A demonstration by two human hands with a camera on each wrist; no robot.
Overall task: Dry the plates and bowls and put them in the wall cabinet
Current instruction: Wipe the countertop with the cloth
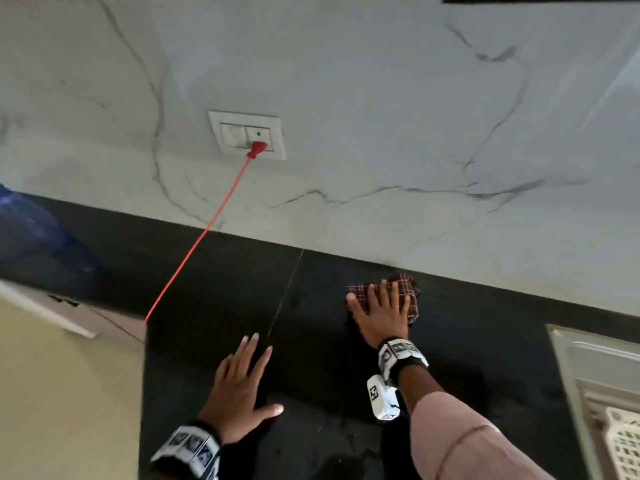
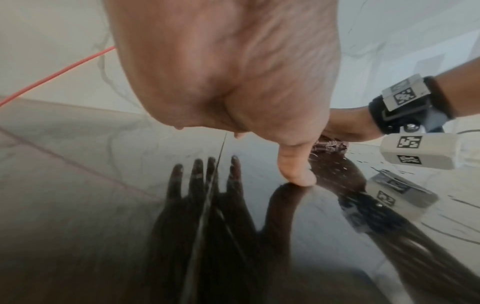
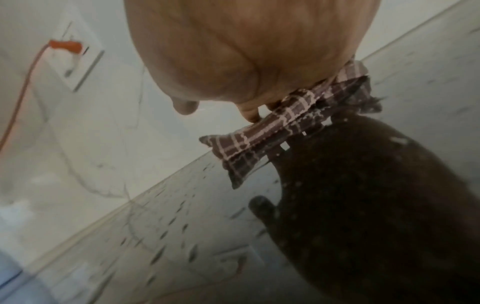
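Observation:
A folded brown checked cloth [image 1: 401, 289] lies on the glossy black countertop [image 1: 311, 341] close to the marble wall. My right hand [image 1: 381, 310] lies flat on the cloth with its fingers straight and spread, pressing it down; the right wrist view shows the cloth [image 3: 272, 133] squeezed under the palm [image 3: 246, 51]. My left hand [image 1: 242, 386] rests flat on the bare counter nearer to me, fingers straight, holding nothing. In the left wrist view its thumb [image 2: 296, 164] touches the shiny surface. No plate, bowl or cabinet shows in any view.
A red cord [image 1: 197, 244] runs from a wall socket [image 1: 247, 135] down to the counter's left end. A blue translucent container [image 1: 31, 233] stands at the far left. A cream sink edge and white basket [image 1: 616, 431] sit at the right. Water drops [image 3: 182, 216] speckle the counter.

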